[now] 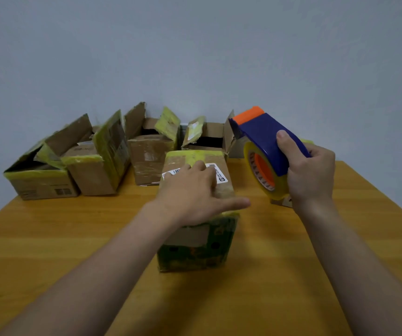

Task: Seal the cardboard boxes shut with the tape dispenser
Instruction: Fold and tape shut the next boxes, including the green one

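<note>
The wooden table (49, 238) carries a row of open cardboard boxes (146, 163) from 10 to 12 o'clock. The closed box (195, 248) stands at centre. The tape dispenser (265, 144) is at 2 o'clock of it, with the right hand (311, 173) curled around its blue body. The left hand (190, 192) lies flat on the closed box top, fingers spread.

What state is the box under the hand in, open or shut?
Shut: the front box has its top flaps lying flat beneath the left hand.
</note>
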`<action>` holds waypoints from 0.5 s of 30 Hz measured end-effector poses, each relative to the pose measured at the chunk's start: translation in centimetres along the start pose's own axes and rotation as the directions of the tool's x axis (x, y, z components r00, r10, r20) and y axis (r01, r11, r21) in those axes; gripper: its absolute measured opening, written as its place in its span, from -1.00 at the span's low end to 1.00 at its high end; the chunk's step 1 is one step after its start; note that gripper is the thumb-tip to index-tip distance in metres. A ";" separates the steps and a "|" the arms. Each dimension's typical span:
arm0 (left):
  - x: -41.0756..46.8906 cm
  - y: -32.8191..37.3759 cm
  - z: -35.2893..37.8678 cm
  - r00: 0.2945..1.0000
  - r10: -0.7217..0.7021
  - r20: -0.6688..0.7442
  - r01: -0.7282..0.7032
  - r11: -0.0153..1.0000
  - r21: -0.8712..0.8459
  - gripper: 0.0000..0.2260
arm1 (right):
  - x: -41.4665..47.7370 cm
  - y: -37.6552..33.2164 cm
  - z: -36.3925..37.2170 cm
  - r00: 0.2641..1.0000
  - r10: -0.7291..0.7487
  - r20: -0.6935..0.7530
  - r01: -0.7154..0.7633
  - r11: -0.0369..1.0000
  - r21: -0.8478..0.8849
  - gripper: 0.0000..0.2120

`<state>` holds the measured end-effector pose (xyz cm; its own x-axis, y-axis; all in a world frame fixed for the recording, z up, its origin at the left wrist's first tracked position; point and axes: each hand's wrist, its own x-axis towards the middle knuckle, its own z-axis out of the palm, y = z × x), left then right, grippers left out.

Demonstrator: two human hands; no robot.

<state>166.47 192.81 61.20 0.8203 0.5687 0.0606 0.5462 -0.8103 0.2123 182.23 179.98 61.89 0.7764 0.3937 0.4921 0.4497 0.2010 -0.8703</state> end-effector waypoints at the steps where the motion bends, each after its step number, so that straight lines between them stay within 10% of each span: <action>1: -0.4 -1.5 -0.4 0.999 0.051 0.014 -0.050 0.997 -0.060 -0.13 | 0.0 0.0 0.1 1.000 0.011 0.007 -0.011 1.000 0.020 -0.51; 9: -3.6 -9.1 2.0 0.964 0.237 -0.118 -0.264 0.886 -0.381 -0.34 | -0.4 -0.9 3.7 0.990 0.060 0.127 -0.079 0.986 0.150 -0.74; 15: -3.1 -9.4 1.8 0.919 0.389 -0.066 -0.394 0.912 -0.116 -0.28 | 0.0 -1.6 6.9 0.985 0.099 0.144 -0.129 0.968 0.216 -0.68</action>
<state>159.09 198.38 57.29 0.9550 0.2171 0.2021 0.1553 -0.9465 0.2828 178.40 185.88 63.14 0.7454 0.5365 0.3957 0.2401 0.3377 -0.9101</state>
